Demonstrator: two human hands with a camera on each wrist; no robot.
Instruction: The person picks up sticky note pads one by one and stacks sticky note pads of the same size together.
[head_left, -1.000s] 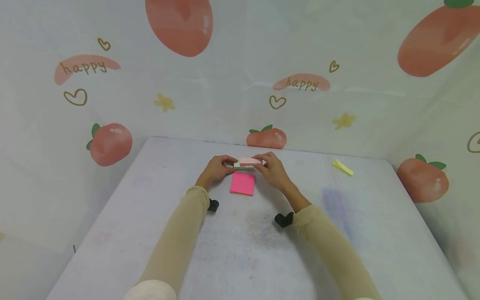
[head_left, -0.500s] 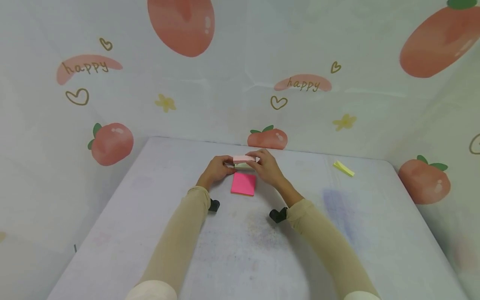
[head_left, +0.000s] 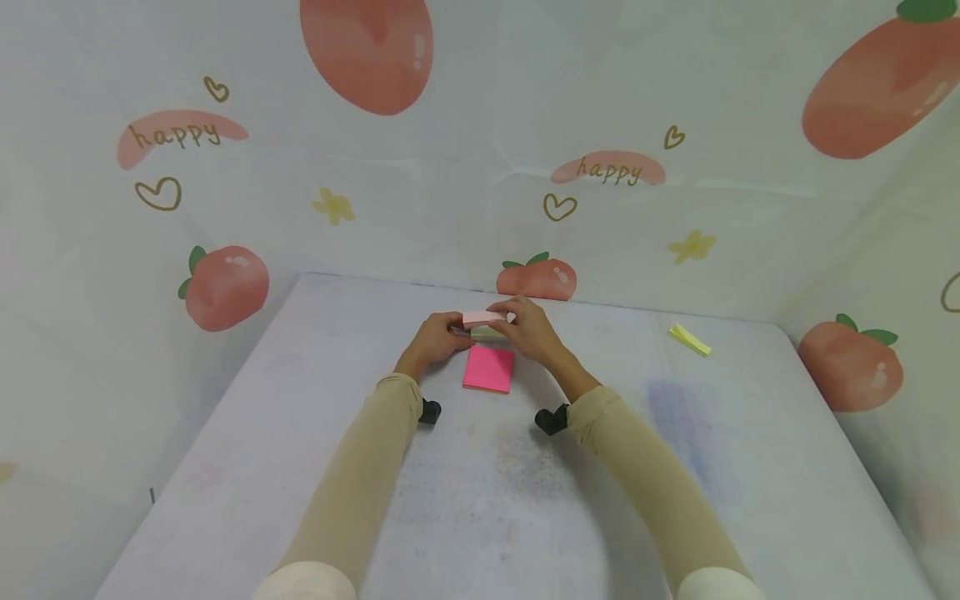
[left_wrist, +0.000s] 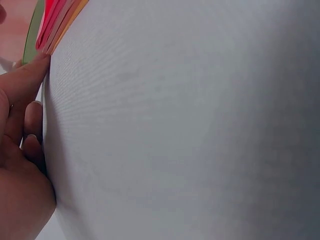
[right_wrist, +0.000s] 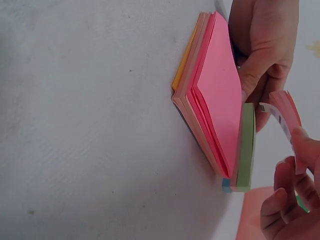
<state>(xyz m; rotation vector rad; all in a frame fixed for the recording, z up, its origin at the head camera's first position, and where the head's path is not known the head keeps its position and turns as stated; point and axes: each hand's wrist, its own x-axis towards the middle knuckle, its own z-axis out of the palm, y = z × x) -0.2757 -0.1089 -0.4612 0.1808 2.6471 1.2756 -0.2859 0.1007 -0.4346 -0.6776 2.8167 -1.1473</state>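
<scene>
My right hand (head_left: 531, 332) pinches a narrow pale pink sticky note pad (head_left: 483, 318) at its right end. In the right wrist view that pad bends slightly and shows a printed label underneath. It is held above a pale green sticky note pad (right_wrist: 246, 147), which lies on thin pads with a bluish edge. My left hand (head_left: 437, 337) grips the left end of this lower stack, thumb in front and fingers behind. Just in front, a square stack of bright pink sticky notes (head_left: 488, 369) lies on the table, with paler and orange layers below.
A folded yellow paper strip (head_left: 689, 340) lies at the back right of the white table (head_left: 465, 500). Close behind the hands rises a white backdrop (head_left: 450, 225) printed with fruit and hearts. Black wrist mounts (head_left: 552, 419) hang near the tabletop.
My right hand has moved left with the pale pink pad, which now sits over the green pad and reaches my left fingers. The left hand stays in place.
</scene>
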